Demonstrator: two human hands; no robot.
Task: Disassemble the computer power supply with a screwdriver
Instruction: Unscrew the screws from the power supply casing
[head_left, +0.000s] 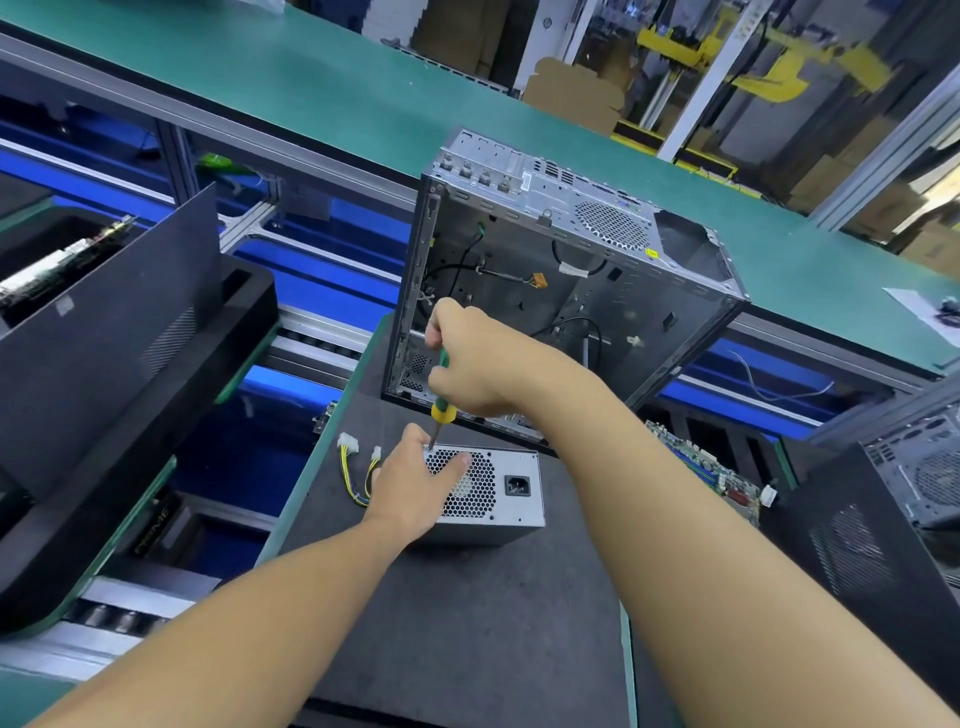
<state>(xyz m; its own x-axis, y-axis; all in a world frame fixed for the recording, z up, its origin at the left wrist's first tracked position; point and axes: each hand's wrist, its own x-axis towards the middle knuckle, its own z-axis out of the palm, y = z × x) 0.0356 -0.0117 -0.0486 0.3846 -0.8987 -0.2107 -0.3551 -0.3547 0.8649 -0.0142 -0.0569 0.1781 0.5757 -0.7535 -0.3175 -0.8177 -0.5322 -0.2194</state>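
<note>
A green-topped desk (311, 88) runs across the far side. Cardboard boxes (571, 93) and yellow machinery (769, 73) stand beyond it.

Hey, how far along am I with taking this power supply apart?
Done: the power supply sits outside the emptied computer case, on the mat. In hand: left hand holds it while right hand sets the screwdriver tip at a corner of its grille face. Left: the housing looks closed, so opening it remains.

Quick count: one PSU (511, 493), one screwdriver (443, 410), two hands (left hand (415, 488), right hand (478, 358)), two cases (571, 249) (914, 478), two white connectors (348, 445) (376, 453), one loose motherboard (711, 467) on the right.
</note>
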